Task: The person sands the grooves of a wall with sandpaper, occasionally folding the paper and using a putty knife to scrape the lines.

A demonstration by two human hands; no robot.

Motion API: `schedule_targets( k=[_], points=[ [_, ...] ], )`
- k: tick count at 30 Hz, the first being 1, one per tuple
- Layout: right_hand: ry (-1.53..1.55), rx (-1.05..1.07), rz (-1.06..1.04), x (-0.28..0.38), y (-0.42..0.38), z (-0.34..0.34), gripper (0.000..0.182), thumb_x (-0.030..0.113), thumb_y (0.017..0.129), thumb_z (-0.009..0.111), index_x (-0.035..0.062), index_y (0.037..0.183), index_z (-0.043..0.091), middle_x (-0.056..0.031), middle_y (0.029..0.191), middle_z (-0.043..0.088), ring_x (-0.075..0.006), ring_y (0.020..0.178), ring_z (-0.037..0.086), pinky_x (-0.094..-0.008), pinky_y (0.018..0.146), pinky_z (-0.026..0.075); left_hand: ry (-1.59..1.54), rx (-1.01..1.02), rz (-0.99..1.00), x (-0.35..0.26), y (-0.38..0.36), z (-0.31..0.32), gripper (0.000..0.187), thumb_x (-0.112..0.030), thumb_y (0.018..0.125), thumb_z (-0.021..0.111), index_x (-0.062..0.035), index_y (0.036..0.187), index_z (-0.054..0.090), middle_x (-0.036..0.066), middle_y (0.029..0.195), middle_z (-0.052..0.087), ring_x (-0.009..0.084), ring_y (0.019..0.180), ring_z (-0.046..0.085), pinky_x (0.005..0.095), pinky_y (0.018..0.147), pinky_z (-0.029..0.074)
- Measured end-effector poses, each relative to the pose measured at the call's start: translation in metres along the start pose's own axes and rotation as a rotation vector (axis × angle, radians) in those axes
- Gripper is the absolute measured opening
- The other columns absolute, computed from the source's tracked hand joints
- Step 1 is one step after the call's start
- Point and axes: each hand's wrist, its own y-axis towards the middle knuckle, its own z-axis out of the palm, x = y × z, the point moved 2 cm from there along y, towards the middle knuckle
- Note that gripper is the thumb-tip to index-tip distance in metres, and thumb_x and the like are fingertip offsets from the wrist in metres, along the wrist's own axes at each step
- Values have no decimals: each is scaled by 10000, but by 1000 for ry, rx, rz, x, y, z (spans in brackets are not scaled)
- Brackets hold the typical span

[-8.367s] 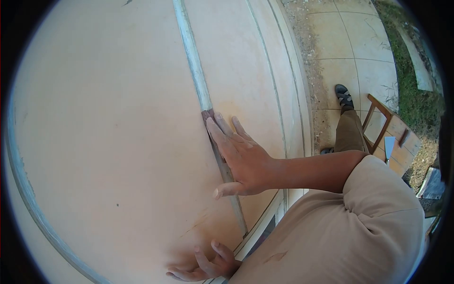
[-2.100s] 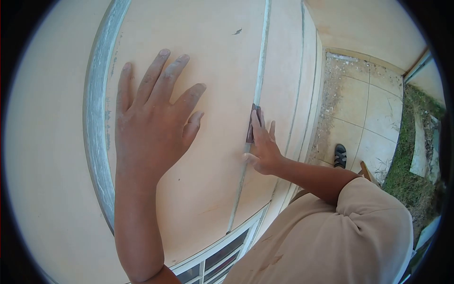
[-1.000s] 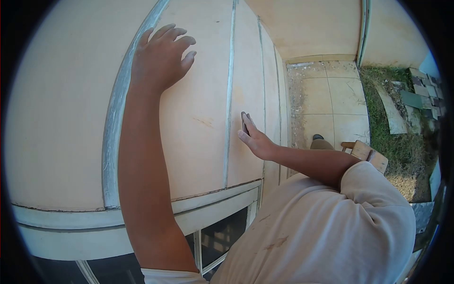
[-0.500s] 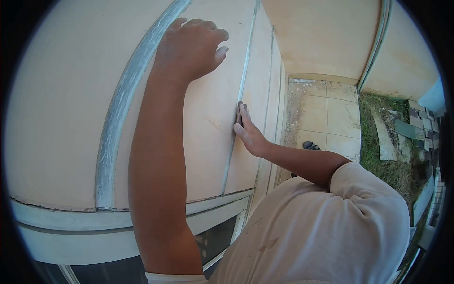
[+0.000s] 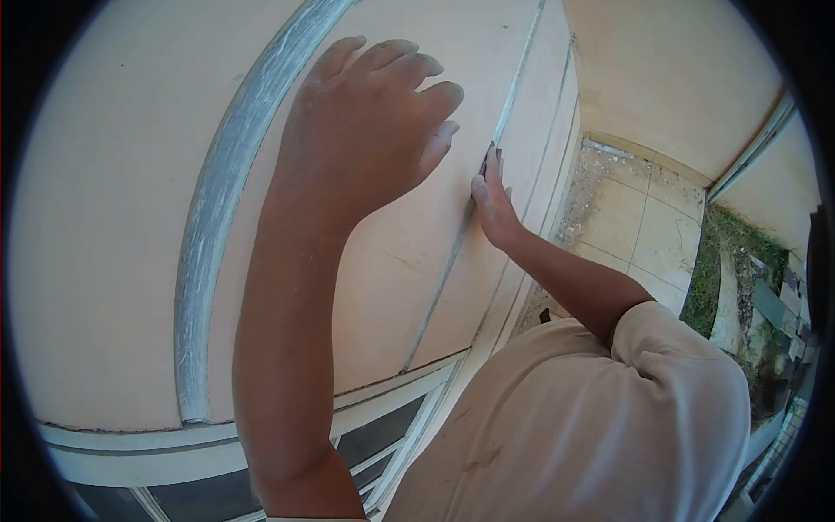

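Observation:
My left hand [image 5: 374, 113] is raised at the upper left in front of the pale wall [image 5: 409, 252], back toward the camera. Its fingers are apart and loosely bent, with nothing visible in them; whether they touch the wall is unclear. Farther right, my right hand [image 5: 496, 204] presses a thin dark piece [image 5: 485, 163], mostly covered by the fingers, against a narrow grey strip [image 5: 448, 274] running along the wall. A wide curved grey-blue band [image 5: 213, 191] with whitish streaks passes left of my left forearm.
Below the wall is a white ledge [image 5: 148, 465] with framed dark panes [image 5: 204, 500]. To the right lie a tiled floor [image 5: 613, 213] with debris, grass [image 5: 735, 230] and stacked flat pieces [image 5: 774, 304]. Another wall [image 5: 670, 78] stands at upper right.
My right hand has slid up and to the right along the narrow strip with the dark piece. My left hand appears larger and its fingers more spread. The view has shifted.

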Motion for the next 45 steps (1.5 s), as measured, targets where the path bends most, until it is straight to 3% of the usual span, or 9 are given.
schedule_targets(
  k=[6, 9, 12, 15, 18, 21, 26, 34, 45],
  points=[
    [-126, 202, -74, 14, -76, 24, 1158, 780, 828, 402, 33, 1532, -133, -228, 1616, -70, -404, 1491, -101, -729, 1076, 15, -8, 9, 2, -2, 0, 1, 224, -219, 794, 758, -169, 1008, 711, 8, 1080, 700, 205, 1119, 618, 388, 1019, 449],
    [-169, 151, -10, 5, -40, 4, 1048, 528, 914, 524, -8, 1513, -148, -272, 1599, -89, -425, 1492, -36, -658, 1126, 9, -24, 118, -9, -4, -2, 3, 229, -222, 804, 749, -171, 1024, 711, 1, 1066, 702, 209, 1108, 624, 389, 1008, 459],
    [446, 14, 104, -21, 4, -9, 1089, 582, 891, 536, -3, 1518, -135, -298, 1590, -73, -449, 1483, -45, -665, 1125, 10, -82, 193, -30, -11, -3, 4, 244, -220, 804, 748, -173, 1040, 709, 4, 1078, 705, 218, 1117, 624, 398, 1006, 465],
    [-192, 88, -59, 9, -57, 22, 1054, 571, 909, 530, -42, 1511, -81, -300, 1592, -34, -451, 1482, -41, -674, 1121, 34, -120, 168, 27, -8, 0, 6, 241, -231, 814, 705, -78, 1000, 722, 77, 1021, 711, 263, 1001, 631, 399, 964, 455],
    [-253, 105, -202, 12, -70, 25, 1007, 526, 923, 536, -57, 1506, -42, -282, 1559, 147, -447, 1453, 142, -682, 1108, 72, -13, 92, -5, -13, -5, 6, 218, -202, 798, 714, -72, 973, 720, 76, 986, 710, 246, 964, 638, 384, 934, 465],
    [-40, -175, -61, -25, 14, -9, 969, 488, 911, 565, -72, 1495, 32, -166, 1263, 424, -368, 1182, 450, -687, 1075, 124, -107, 134, -6, -18, -5, 1, 215, -202, 793, 719, -71, 964, 716, 77, 990, 708, 253, 960, 637, 381, 919, 467],
    [-169, 104, -115, 1, -54, 22, 1131, 554, 854, 610, -32, 1523, -88, -268, 1605, -61, -409, 1491, -95, -660, 1124, -63, -101, 179, 1, -18, 4, -2, 236, -223, 792, 721, -78, 978, 712, 85, 1016, 702, 258, 968, 634, 400, 925, 462],
    [-106, -71, -69, -2, 2, 2, 1139, 542, 844, 646, -73, 1510, -44, -307, 1555, 179, -432, 1484, -1, -704, 1098, -60, 60, 259, 58, -23, 1, 3, 252, -237, 815, 732, -184, 1059, 705, -5, 1191, 668, 248, 1214, 582, 451, 1063, 424],
    [-154, 167, -177, -3, -31, 7, 1235, 750, 792, 567, -70, 1512, -11, -293, 1585, 84, -423, 1491, 1, -748, 1068, -45, 48, 438, 188, -19, -17, 16, 244, -201, 894, 610, -112, 1114, 664, 128, 1295, 610, 407, 1294, 498, 576, 1086, 365]
  ],
)
